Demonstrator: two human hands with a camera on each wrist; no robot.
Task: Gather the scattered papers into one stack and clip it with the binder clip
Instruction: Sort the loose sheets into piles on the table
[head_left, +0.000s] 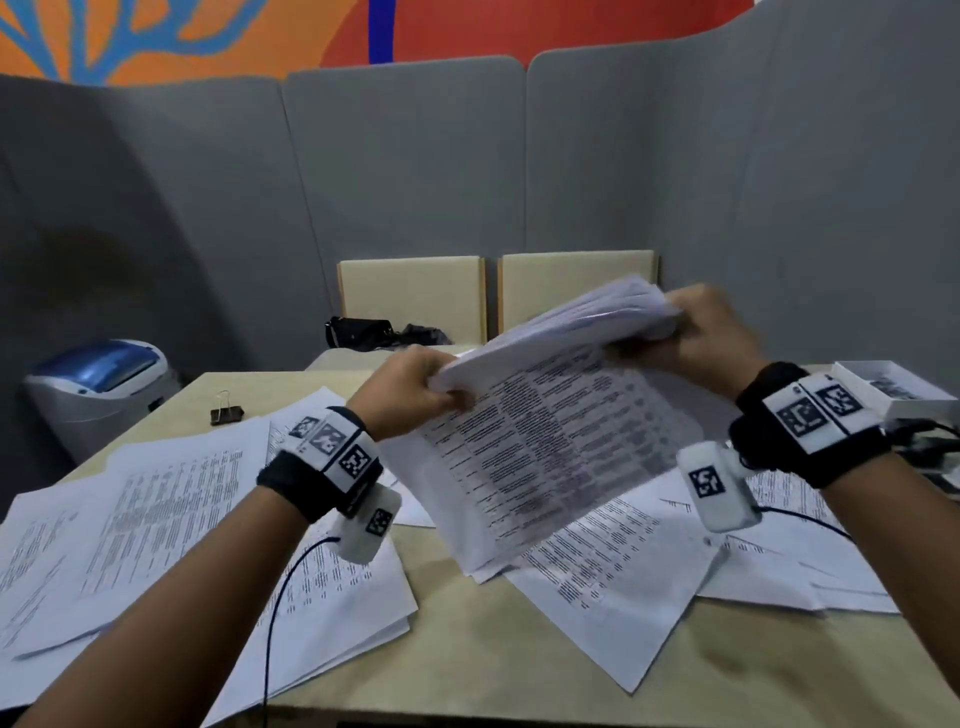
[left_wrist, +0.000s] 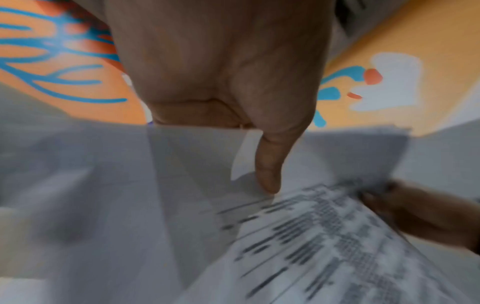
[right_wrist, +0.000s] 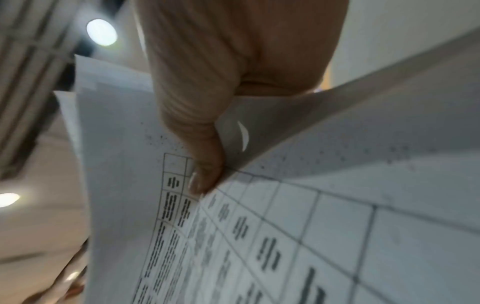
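Both hands hold a sheaf of printed papers (head_left: 550, 431) tilted up above the table, its lower edge hanging toward me. My left hand (head_left: 415, 395) grips the sheaf's left top corner; my right hand (head_left: 701, 332) grips the right top corner. In the left wrist view the thumb (left_wrist: 269, 164) presses on the sheaf (left_wrist: 324, 246). In the right wrist view the thumb (right_wrist: 205, 170) pinches the printed sheets (right_wrist: 311, 236). More loose papers (head_left: 156, 499) lie scattered over the table, left and right. A black binder clip (head_left: 227, 413) sits at the far left of the table, clear of both hands.
The wooden table (head_left: 493, 649) shows bare at the front middle. A white box (head_left: 893, 389) and cables sit at the far right. A blue-lidded bin (head_left: 98, 389) stands on the floor to the left. Grey partitions and two beige chair backs (head_left: 415, 291) stand behind, with a black bag (head_left: 363, 332).
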